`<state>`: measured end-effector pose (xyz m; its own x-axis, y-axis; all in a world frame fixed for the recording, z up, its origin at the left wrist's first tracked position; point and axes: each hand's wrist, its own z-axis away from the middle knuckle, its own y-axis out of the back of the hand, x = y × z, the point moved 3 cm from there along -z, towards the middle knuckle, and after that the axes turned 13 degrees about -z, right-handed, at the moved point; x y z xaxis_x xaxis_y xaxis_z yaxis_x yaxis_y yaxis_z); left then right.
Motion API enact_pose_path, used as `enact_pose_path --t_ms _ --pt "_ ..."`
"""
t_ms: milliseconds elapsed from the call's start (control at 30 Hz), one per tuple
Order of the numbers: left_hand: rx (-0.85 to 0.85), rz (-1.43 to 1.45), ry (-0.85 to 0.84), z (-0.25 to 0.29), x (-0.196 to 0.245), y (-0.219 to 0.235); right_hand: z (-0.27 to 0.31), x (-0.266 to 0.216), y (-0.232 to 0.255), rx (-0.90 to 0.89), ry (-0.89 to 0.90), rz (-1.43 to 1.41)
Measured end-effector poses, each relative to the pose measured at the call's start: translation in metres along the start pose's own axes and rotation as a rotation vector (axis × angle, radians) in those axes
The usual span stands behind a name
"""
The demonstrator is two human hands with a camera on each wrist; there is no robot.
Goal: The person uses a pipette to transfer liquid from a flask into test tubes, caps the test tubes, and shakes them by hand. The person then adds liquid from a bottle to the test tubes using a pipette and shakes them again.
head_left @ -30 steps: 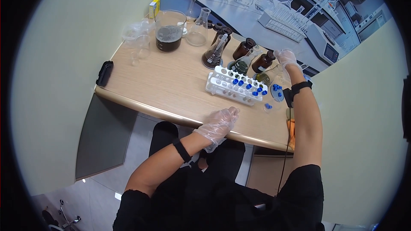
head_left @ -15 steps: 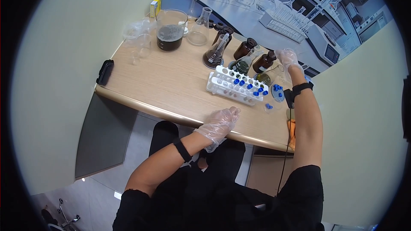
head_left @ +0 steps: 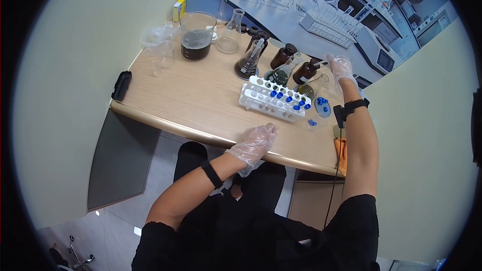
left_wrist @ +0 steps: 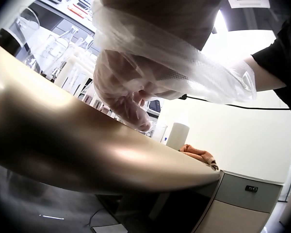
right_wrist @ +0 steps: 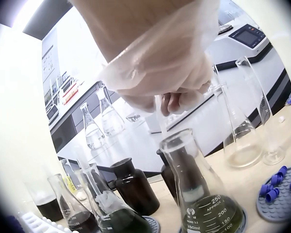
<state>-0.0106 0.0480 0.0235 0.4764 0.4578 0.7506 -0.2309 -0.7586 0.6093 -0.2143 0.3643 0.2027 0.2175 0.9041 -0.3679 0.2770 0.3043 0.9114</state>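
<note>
In a clear plastic glove, my right hand (head_left: 342, 67) is raised at the back right of the table. Its curled fingers pinch a thin translucent dropper-like stem (right_wrist: 161, 116), pointing down beside a brown glass bottle (head_left: 305, 73); the flask in front partly hides both in the right wrist view. Close by is the conical flask (right_wrist: 208, 213) with dark green liquid. My gloved left hand (head_left: 255, 143) rests at the front table edge with loosely curled fingers, holding nothing visible. Beyond it stands a white test tube rack (head_left: 273, 101) with several blue-capped tubes.
A beaker (head_left: 197, 45) of dark liquid and an upright conical flask (head_left: 230, 37) stand at the back left. Several blue caps lie in a round dish (head_left: 323, 107) at the right. An orange cloth (head_left: 341, 153) lies at the right edge, a black case (head_left: 121, 86) at the left.
My right hand has shifted slightly, and the stem between its fingers now shows over the brown bottle. My left hand stays at the table edge. The head view has moved a little.
</note>
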Motion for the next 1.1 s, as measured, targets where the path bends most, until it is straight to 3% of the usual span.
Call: enact_pose_path --t_ms 133,267,333,367,533,633,800,1100 --pt "-0.032 0.018 0.032 -0.001 0.001 0.0 -0.013 0.03 0.021 0.181 0.062 -0.019" --pt "-0.022 0.004 0.027 -0.002 0.001 -0.001 0.007 0.047 0.05 0.245 0.002 -0.031" --pt "-0.014 -0.017 0.018 -0.002 0.002 0.0 0.021 0.059 0.062 0.312 -0.155 -0.304" --pt "-0.017 -0.017 0.011 -0.001 0.004 0.0 0.032 0.063 0.066 0.318 -0.159 -0.303" --pt "-0.018 -0.033 0.017 0.0 0.002 -0.001 0.109 0.061 0.077 0.346 -0.032 -0.983" --pt "-0.045 -0.005 0.028 0.0 0.002 0.0 0.178 0.017 0.084 0.299 -0.124 -0.979" --pt "-0.02 0.03 -0.006 0.002 0.002 -0.001 0.249 -0.004 0.071 0.175 -0.181 -1.014" --pt "-0.05 0.002 0.059 0.002 0.007 0.003 0.279 -0.011 0.047 0.09 -0.089 -0.981"
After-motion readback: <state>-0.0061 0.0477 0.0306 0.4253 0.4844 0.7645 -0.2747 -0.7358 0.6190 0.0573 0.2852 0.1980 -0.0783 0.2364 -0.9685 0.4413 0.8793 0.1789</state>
